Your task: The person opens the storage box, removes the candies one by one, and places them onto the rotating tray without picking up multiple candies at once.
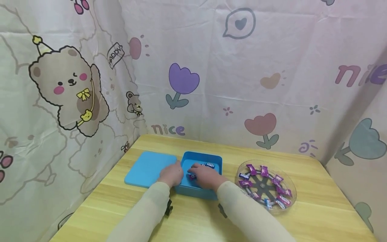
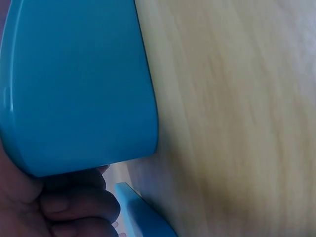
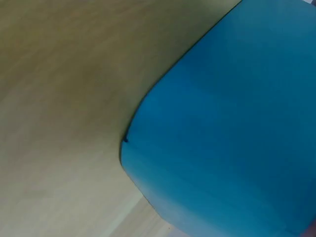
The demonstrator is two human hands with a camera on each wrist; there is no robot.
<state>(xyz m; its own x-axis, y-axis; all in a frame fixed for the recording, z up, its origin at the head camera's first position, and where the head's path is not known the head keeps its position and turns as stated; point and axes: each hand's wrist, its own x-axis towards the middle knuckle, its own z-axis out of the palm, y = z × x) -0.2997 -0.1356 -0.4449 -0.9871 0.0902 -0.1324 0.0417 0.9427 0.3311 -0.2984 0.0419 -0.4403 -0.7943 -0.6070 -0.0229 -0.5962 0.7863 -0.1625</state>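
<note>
Box: blue box (image 1: 202, 194), smooth glossy plastic, rounded corners, lid off, mid-table.
Left hand: left hand (image 1: 171, 174) curled against the box's left wall; fingers (image 2: 74, 205) bent beneath its corner.
Right hand: right hand (image 1: 205, 176) inside the box over wrapped candies (image 1: 208, 165); grasp cannot be told.
Lid: flat blue lid (image 1: 149, 168), touching the box's left side.
Tray: clear round tray (image 1: 288, 183), right, apart.
Room: bare wood-grain table (image 1: 317, 208) along near edge.

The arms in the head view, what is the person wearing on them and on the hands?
Both arms wear close-fitting, pale cream sleeves down to the wrists. The left hand and right hand are bare, with no gloves or rings visible. A small dark device, partly hidden, sits under the left wrist.
</note>
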